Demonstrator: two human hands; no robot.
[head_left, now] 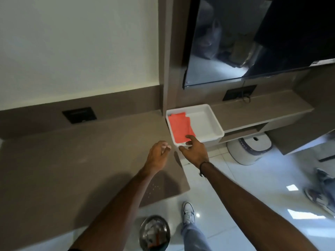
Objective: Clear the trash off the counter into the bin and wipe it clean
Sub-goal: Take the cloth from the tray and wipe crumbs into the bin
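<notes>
Head view: right hand (194, 151) spread, fingertips at the near rim of the white tray (214, 124), just touching the red cloth (181, 127) folded in its left half; not gripping it yet. Left hand (158, 154) loosely curled over the desk (81, 160), holding nothing I can see. Bin (155, 232) sits on the floor below the desk edge, trash already inside. Small white crumbs (154, 189) remain near the desk's front corner.

Risks:
- Tray overhangs the desk's right end; pulling the cloth one-handed could drag or tip it off.
- Wiping the crumbs outward would probably scatter them on the floor, missing the bin.
</notes>
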